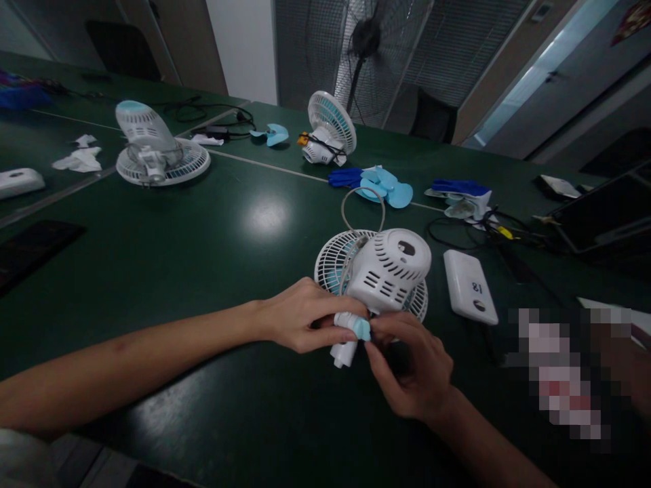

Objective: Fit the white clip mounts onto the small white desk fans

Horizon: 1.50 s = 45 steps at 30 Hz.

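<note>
A small white desk fan [386,271] lies face down on the dark green table [203,257], its motor housing up and a wire loop [362,207] rising behind it. My left hand [300,315] is closed round the fan's white neck piece [346,339] near a light blue knob [362,328]. My right hand [411,369] pinches at that knob from the right, fingers closed on it.
Two more white fans lie further back, one at the left [152,146] and one at the centre [328,132]. Loose blue fan blades [384,186], blue gloves [460,186], a white box marked 18 [468,285], cables and a big black floor fan [366,47] surround them.
</note>
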{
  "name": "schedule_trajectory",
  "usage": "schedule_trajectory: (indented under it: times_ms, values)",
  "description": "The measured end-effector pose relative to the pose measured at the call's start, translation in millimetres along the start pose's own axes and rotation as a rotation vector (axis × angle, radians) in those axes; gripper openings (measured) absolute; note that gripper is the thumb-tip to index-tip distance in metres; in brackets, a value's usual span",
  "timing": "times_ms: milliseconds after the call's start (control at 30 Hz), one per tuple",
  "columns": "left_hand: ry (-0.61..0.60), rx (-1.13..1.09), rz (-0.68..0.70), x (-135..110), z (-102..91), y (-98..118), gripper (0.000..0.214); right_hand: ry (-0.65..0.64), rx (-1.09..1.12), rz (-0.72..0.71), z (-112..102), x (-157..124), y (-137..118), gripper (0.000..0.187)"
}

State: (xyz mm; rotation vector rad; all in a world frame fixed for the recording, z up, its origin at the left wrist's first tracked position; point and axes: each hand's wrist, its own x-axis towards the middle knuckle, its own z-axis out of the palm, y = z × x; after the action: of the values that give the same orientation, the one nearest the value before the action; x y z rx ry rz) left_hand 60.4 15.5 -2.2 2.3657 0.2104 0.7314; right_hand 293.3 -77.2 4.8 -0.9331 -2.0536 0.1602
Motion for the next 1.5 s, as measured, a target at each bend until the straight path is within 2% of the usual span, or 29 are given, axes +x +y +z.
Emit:
schedule_trajectory:
  times_ms: [67, 167, 367, 533, 600, 667, 700, 767, 833, 933, 1100, 1233, 1333, 1500]
  values:
    - [-0.002, -0.012, -0.007, -1, -0.7, -1, 0.034, -0.01, -0.002, -0.027, -2, -1, 4, 0.034]
    - [-0.001, -0.01, -0.01, -1, -0.9, -2, 0.034, 0.013, -0.066, -0.054, -2, -1, 8, 0.03]
    - [0.018, 0.042, 0.02, 1, 1.9, 0, 0.033, 0.038, -0.182, -0.027, 2, 4, 0, 0.004]
    - [0.019, 0.059, 0.017, 2, 3.3, 1, 0.035, 0.051, -0.22, 0.008, 6, 8, -7, 0.022]
    - [0.015, 0.055, 0.014, 2, 2.8, 2, 0.035, 0.051, -0.181, 0.018, 5, 7, -8, 0.019]
    - [0.012, 0.039, 0.01, 2, 1.6, 2, 0.035, 0.048, -0.084, 0.027, 3, 5, -7, 0.008]
    - [0.012, 0.029, 0.008, 1, 0.9, 2, 0.035, 0.037, -0.039, 0.028, 2, 4, -6, 0.01]
    - [0.008, 0.01, 0.007, 1, -0.4, 1, 0.034, 0.013, -0.021, 0.006, 1, 2, -3, 0.027]
    - [0.007, -0.001, 0.006, 1, -1.1, 0, 0.034, -0.002, -0.087, -0.036, 0, 0, 1, 0.033]
    - [0.019, 0.0, 0.01, 0, 0.0, -1, 0.033, 0.028, -0.16, -0.05, 1, -1, 4, 0.024]
    - [0.045, 0.025, 0.023, 1, 3.5, 0, 0.032, 0.087, -0.116, -0.014, 4, 2, 0, 0.008]
    - [0.055, 0.062, 0.014, 3, 6.2, 1, 0.033, 0.091, -0.191, 0.028, 7, 8, -7, 0.025]
    - [0.065, 0.064, -0.023, 3, 9.9, 4, 0.032, 0.082, -0.234, 0.043, 8, 10, -10, 0.03]
    - [0.106, -0.058, -0.179, 4, 9.6, 20, 0.032, 0.047, -0.14, -0.032, 6, 8, -9, 0.034]
